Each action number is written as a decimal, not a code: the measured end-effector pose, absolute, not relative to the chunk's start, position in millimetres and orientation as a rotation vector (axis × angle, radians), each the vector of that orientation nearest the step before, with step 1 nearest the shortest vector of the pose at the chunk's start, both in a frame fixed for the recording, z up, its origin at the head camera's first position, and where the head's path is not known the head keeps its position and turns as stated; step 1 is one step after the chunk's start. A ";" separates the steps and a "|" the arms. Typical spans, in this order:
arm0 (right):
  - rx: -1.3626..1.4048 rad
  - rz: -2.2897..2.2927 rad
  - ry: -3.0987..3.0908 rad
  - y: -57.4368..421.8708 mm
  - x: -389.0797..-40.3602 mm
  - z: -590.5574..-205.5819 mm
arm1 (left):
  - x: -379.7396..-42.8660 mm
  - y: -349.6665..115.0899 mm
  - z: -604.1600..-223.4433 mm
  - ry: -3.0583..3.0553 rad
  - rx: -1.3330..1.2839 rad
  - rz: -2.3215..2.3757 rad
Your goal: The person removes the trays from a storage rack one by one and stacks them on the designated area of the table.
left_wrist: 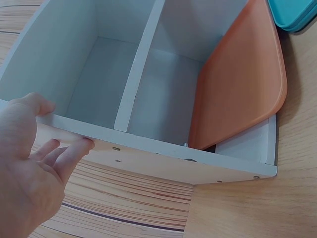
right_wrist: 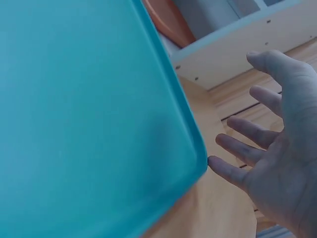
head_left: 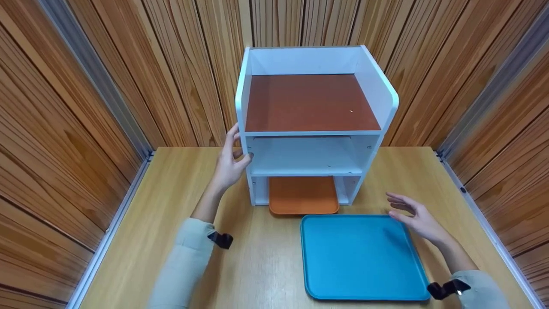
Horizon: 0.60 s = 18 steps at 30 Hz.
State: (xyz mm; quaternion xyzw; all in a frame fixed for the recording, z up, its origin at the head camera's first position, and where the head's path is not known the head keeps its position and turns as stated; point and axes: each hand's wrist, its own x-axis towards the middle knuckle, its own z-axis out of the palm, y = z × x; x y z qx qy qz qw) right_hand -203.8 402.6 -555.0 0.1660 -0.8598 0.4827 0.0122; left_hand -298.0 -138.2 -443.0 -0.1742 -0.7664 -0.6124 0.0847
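A white shelf unit (head_left: 315, 133) with a brown top surface stands at the back of the table. My left hand (head_left: 229, 165) grips its left side panel. In the left wrist view, the thumb (left_wrist: 43, 105) hooks over the panel's front edge while the fingers (left_wrist: 74, 153) lie against its outer face. An orange tray (head_left: 304, 195) sits in the lowest compartment, its front sticking out. In front lies a turquoise tray (head_left: 364, 257). My right hand (head_left: 422, 221), holding nothing, hovers by that tray's far right corner with its fingers spread; whether a fingertip touches the rim I cannot tell.
Wood-patterned walls (head_left: 193, 73) close in the light wooden table (head_left: 171, 193) at the back and both sides. Metal rails (head_left: 113, 227) run along the table's side edges. The shelf's middle compartment (head_left: 304, 155) holds nothing visible apart from a small speck.
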 end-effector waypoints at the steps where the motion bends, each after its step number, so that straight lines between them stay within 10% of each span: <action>1: 0.528 1.515 -2.670 399.1 -204.8 -555.0 | -297.7 -138.3 -442.9 -2.290 -0.515 -1.827; 18: 0.630 1.615 -2.646 350.3 -224.3 -549.6 | -299.0 -137.3 -443.0 -2.252 -0.533 -1.833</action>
